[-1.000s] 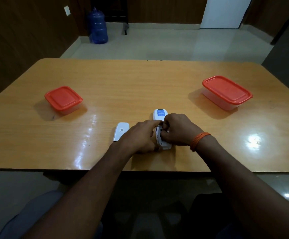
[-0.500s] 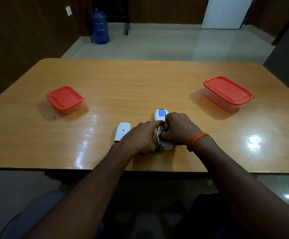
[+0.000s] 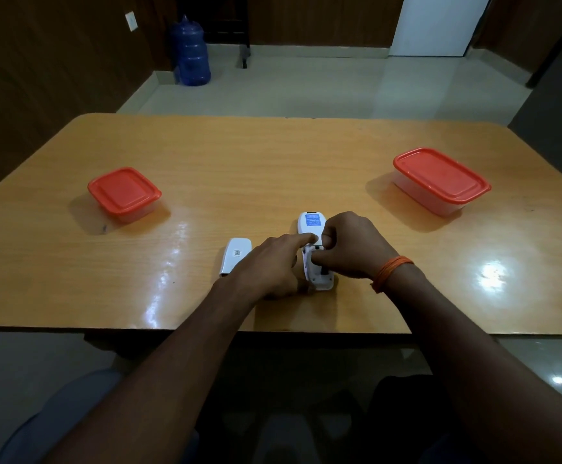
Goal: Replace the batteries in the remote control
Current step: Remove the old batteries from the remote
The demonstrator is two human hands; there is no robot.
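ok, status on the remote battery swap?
Left hand index pressing remote control, right hand fingers curled into its open battery bay. Remote face-down on table, battery cover off, lying left of it. Batteries hidden; nothing blocking.

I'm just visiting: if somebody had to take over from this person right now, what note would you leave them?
Left hand: index finger straight, pressing the white plastic remote control, which lies face down on the glossy wooden table.
Right hand: fingers curled into the remote's open battery bay; what they pinch is hidden.
White battery cover: off, lying left of the remote.
Done: cover removed.
Left: swap the batteries (none visible), refit the cover.
Two red-lidded clear plastic boxes stand closed farther back, one left, one right.
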